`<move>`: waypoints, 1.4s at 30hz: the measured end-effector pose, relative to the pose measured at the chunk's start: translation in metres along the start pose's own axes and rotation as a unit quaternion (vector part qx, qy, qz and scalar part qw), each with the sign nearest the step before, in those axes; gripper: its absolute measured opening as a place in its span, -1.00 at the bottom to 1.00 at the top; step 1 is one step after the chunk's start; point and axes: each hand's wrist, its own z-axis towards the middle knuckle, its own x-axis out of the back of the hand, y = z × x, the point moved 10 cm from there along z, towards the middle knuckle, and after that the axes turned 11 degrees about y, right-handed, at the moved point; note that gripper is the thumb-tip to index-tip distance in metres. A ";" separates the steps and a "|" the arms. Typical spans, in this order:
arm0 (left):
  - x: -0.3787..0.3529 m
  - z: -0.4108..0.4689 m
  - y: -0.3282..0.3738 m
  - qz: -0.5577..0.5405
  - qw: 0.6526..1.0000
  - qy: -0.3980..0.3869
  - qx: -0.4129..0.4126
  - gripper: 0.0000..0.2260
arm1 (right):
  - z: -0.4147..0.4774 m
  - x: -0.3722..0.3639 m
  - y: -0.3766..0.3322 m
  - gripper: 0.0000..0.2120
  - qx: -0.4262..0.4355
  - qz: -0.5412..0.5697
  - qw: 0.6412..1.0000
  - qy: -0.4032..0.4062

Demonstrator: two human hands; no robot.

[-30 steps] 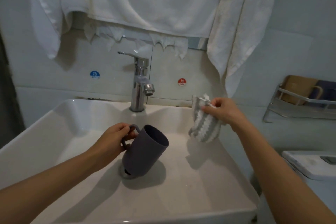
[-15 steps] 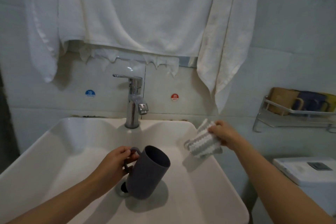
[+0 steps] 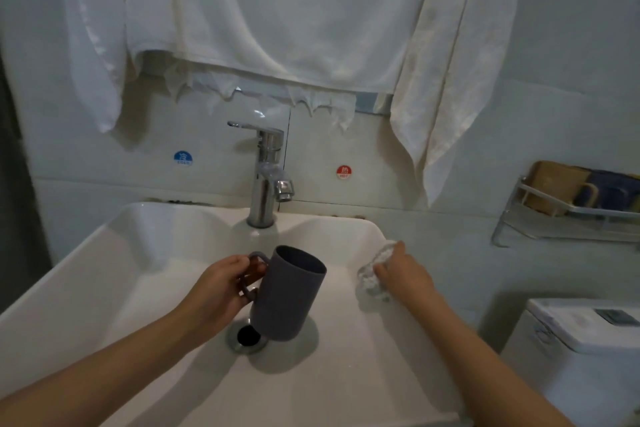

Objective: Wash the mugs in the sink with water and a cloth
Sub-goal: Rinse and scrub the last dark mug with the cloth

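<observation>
White towels (image 3: pixel 263 10) hang across the wall above a white sink (image 3: pixel 104 288). A wire rack (image 3: pixel 512 218) on the right wall holds a tan mug (image 3: pixel 554 187) and a blue mug (image 3: pixel 609 191). The chrome tap (image 3: pixel 265 177) stands at the back rim, and no stream shows from its spout. The dark grey mug (image 3: pixel 287 291) sits low in the basin, tilted, with its mouth up and to the right and its base just beside the drain (image 3: pixel 246 336); whether the base touches the basin I cannot tell. The left hand (image 3: pixel 218 288) holds it with the fingers (image 3: pixel 239 262) curled round the handle. The right hand (image 3: pixel 405 274) is at the sink's right rim, its fingers closed on a bunched pale cloth (image 3: pixel 375 270) that is too blurred to read closely. The mug looks stiff, matte and fairly light, and likely slippery once wet, so the handle is the sound hold, with the wall left free for wiping. The cloth looks soft and limp and should fold into the mouth easily. On the wall tiles, a blue round sticker (image 3: pixel 183 158) reads COLD and a red one (image 3: pixel 344 172) reads HOT.
</observation>
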 end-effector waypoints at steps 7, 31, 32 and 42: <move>0.000 0.002 0.001 -0.019 1.000 -0.006 0.003 -0.77 | 0.004 0.008 0.008 -0.52 -0.026 0.000 0.999 0.018; -0.032 -0.031 0.038 -0.075 0.994 0.041 0.071 -0.83 | -0.076 0.048 -0.102 -0.57 0.097 0.350 0.922 -0.137; -0.036 -0.035 0.045 -0.077 0.994 0.047 0.069 -0.83 | -0.084 0.049 -0.108 -0.47 0.074 0.375 0.911 -0.155; -0.067 -0.082 0.071 0.104 0.993 -0.030 0.037 -0.77 | -0.096 0.094 -0.115 -0.35 -0.016 0.434 0.883 -0.179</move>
